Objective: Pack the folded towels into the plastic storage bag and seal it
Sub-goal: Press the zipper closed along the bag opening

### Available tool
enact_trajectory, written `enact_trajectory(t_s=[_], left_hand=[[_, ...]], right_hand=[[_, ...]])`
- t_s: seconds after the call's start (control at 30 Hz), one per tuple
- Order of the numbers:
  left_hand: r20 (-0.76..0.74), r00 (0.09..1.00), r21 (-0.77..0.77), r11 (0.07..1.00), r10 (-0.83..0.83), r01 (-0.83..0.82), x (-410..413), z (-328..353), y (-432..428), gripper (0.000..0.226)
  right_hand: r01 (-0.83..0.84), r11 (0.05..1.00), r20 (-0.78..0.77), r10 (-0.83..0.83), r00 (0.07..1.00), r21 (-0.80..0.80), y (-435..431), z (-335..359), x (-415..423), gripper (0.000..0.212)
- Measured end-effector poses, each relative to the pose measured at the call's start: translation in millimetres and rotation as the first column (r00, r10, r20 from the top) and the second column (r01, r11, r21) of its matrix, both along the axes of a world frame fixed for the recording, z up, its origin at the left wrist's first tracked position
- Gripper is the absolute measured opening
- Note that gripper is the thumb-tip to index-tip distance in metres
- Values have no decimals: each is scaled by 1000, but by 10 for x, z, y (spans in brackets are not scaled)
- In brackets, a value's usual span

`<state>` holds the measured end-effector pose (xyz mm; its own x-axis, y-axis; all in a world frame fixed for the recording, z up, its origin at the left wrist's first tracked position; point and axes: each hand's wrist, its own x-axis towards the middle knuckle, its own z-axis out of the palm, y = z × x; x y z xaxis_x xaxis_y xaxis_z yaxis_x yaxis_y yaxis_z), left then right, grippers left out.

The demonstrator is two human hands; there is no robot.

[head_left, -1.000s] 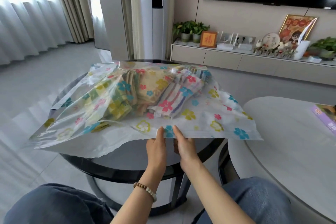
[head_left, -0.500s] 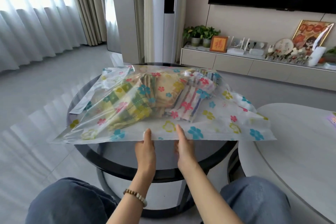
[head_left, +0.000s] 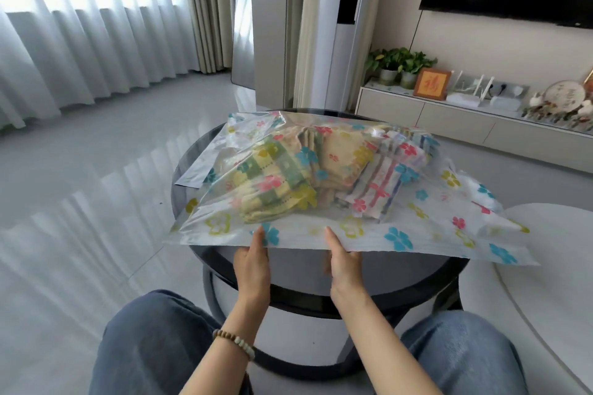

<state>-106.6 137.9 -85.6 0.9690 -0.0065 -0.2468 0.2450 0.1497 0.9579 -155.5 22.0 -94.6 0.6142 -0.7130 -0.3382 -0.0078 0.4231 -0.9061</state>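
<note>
Head view, both hands pinching bag edge (seemingly unsealed)

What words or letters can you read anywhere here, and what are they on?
"福": one red character on the orange framed picture on the TV cabinet.
Round plaque on the cabinet: marks too small and blurred to read.
Plastic storage bag: only printed flowers, no words.
Towels: no words.
</note>
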Motion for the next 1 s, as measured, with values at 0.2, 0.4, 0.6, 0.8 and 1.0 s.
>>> enact_trajectory(t_s=[0.2,0.4,0.6,0.8,1.0], left_hand=[[51,999,-15,1000,5,-4,61,7,139,37],[119,993,-80,997,18,-9,154,-27,260,21],[130,985,-98,990,110,-98,325,-85,560,21],[85,990,-110,988,116,-107,388,-146,649,24],[123,991,-147,989,45,-27,447,-113,763,24]], right_hand=[[-79,992,-33,82,996,102,568,0,269,24],[-129,989,86,136,987,-78,832,69,431,20],[-50,999,48,50,998,-14,620,-59,413,20],[-112,989,-38,116,992,101,1085,-41,536,22],[-272,962,51,270,962,33,1294,79,646,28]])
